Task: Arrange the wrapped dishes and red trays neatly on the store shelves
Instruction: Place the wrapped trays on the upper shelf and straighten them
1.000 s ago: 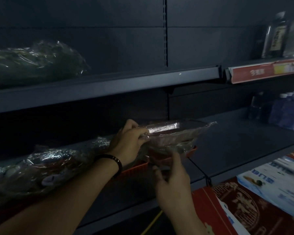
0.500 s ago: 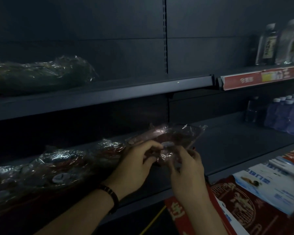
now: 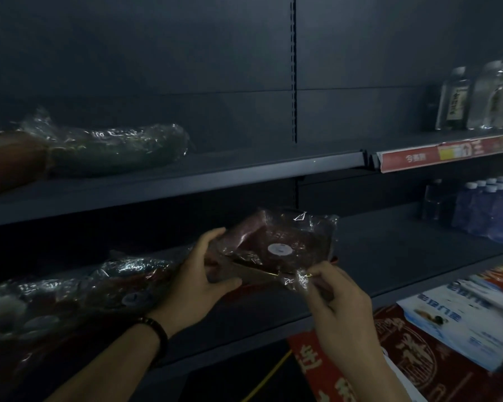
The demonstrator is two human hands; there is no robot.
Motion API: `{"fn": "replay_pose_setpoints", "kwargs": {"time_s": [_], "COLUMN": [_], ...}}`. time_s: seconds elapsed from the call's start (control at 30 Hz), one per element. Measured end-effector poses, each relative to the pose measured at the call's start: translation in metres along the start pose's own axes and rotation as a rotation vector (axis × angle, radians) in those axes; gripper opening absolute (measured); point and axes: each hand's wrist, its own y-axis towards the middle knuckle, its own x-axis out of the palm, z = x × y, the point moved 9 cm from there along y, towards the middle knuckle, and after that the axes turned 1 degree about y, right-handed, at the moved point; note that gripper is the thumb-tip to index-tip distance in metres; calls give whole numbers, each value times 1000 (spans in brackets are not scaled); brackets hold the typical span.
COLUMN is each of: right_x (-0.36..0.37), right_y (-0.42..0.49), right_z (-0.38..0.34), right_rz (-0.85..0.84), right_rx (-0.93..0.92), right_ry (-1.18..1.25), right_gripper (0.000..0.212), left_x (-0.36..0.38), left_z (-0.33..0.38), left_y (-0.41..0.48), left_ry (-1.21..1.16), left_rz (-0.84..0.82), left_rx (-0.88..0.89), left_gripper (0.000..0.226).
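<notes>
A plastic-wrapped dish [image 3: 276,242] with dark reddish contents and a round white sticker is tilted up above the middle shelf [image 3: 375,265]. My left hand [image 3: 198,274] grips its left edge. At the near right corner, my right hand [image 3: 336,300] pinches the loose wrap. A sliver of red tray [image 3: 334,259] shows under the dish's right side. Other wrapped dishes [image 3: 79,291] lie in a row on the same shelf to the left, and a wrapped green dish [image 3: 114,149] sits on the upper shelf [image 3: 186,175].
Bottles [image 3: 453,103] stand on the upper right shelf above a red price strip [image 3: 447,152]. Blue-capped water bottles [image 3: 488,207] fill the middle shelf's far right. Red and blue-white boxes [image 3: 436,343] lie below at the right.
The wrapped dish has tipped up so its top with the white sticker faces me. My left hand shifted to its left edge and my right hand moved to pinch the wrap at the corner.
</notes>
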Motion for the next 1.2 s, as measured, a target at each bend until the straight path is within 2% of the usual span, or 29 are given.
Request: {"fn": "replay_pose_setpoints", "kwargs": {"time_s": [0.13,0.2,0.43,0.63,0.87,0.97,1.2], "right_x": [-5,-7,8,34,64,76,90], "right_y": [-12,-19,-38,-56,-76,-84,-105], "right_z": [-21,-38,-101,-150,-215,-244,-337], "right_rz": [-88,-131,-255,-383,-463,-515,-674], "right_rx": [16,2,7,-39,-147,-172,-246], "right_ry": [107,127,208,166,275,322,444], "right_gripper": [16,15,11,30,9,8,13], "left_x": [-25,-42,-107,-166,-225,-252,-319], "left_z": [18,25,52,74,100,116,172], "left_y": [-20,-36,-100,-157,-233,-267,-338], "left_ry": [7,52,7,-12,84,152,243], "left_rz": [-104,-119,37,217,374,419,592], "left_rx": [-20,-13,-33,-55,-108,-101,-153], "left_gripper": [41,36,15,15,17,15,29]}}
